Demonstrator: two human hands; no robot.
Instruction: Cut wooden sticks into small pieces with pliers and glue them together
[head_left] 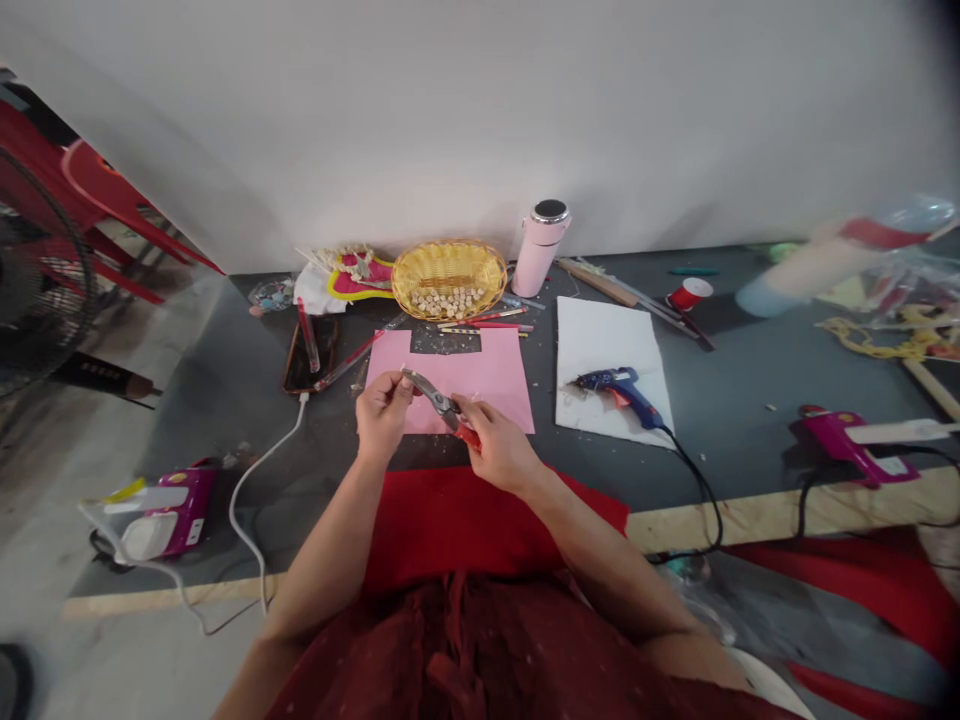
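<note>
My right hand [499, 440] is wrapped round the red handles of a pair of pliers-like cutters [436, 400], whose metal jaws point up and left. At the jaw tips, my left hand [384, 410] pinches something too small to make out. Both hands are above a pink sheet [499, 375] with a notch in its far edge. Beyond the sheet, a yellow wicker basket [450, 262] holds several small pale pieces. A blue glue gun [619, 390] lies on a white board [600, 330] to the right.
A pink bottle [538, 255] stands behind the sheet. The phone [298, 365] has a white cable running to the front edge. Magenta power boxes [187, 510] sit at both sides. Red thread [690, 293] is at the right, where another person's arm [810, 265] reaches in.
</note>
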